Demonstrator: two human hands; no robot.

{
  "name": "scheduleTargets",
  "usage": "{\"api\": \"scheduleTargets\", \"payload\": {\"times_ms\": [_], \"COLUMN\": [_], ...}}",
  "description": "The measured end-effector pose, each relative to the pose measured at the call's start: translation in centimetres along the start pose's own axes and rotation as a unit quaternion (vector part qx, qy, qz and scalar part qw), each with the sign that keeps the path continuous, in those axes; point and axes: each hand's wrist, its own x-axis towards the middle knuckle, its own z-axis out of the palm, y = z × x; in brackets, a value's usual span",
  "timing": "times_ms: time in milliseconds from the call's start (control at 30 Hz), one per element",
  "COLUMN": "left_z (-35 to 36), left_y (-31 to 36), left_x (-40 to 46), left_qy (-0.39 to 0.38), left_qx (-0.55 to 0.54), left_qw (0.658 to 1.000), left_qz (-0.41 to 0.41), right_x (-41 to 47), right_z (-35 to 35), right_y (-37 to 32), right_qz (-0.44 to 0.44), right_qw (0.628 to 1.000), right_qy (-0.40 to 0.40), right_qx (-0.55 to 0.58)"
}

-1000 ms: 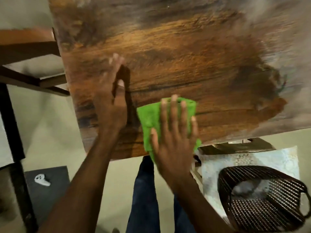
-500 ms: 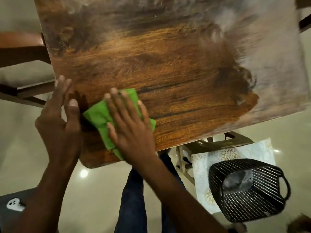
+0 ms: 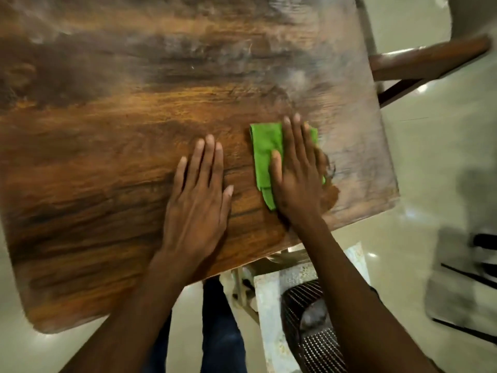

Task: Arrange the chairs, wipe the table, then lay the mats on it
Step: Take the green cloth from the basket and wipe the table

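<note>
Head view, looking down on a wooden desk (image 3: 113,157). The right hand (image 3: 298,184) lies flat on a folded green cloth (image 3: 265,154), fingers (image 3: 291,135) extended and spread, pressing the cloth against the desk surface rather than gripping it; the cloth sits near the desk's right edge. The left hand (image 3: 199,200) rests palm-down just left of the cloth, fingers straight and open, holding nothing. The surface beyond and right of the cloth appears dull and hazy. A wooden chair (image 3: 427,63) stands beyond the desk's right edge. Below the desk's near edge, a black mesh basket (image 3: 314,343) rests on a pale patterned mat (image 3: 271,327) on the floor.
</note>
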Motion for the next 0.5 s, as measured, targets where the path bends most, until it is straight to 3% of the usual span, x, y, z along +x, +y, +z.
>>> {"api": "scheduleTargets", "payload": {"times_ms": [133,367,500], "left_z": [0.6,0.6,0.7], "left_y": [1.9,4.0,4.1], "left_x": [5.0,7.5,7.7], "left_qy": [0.002,0.016,0.016], "left_qx": [0.013,0.032,0.047], "left_qw": [1.000,0.997,0.996], "left_qz": [-0.019,-0.069,-0.075], "right_x": [3.7,-6.1,-1.8], "right_z": [0.2,-1.7,-1.3], "right_y": [-0.1,5.5,4.5], "right_qz": [-0.019,-0.039,-0.061], "right_qw": [1.000,0.998,0.996], "right_qy": [0.007,-0.057,-0.060], "right_qx": [-0.003,0.007,0.001]}}
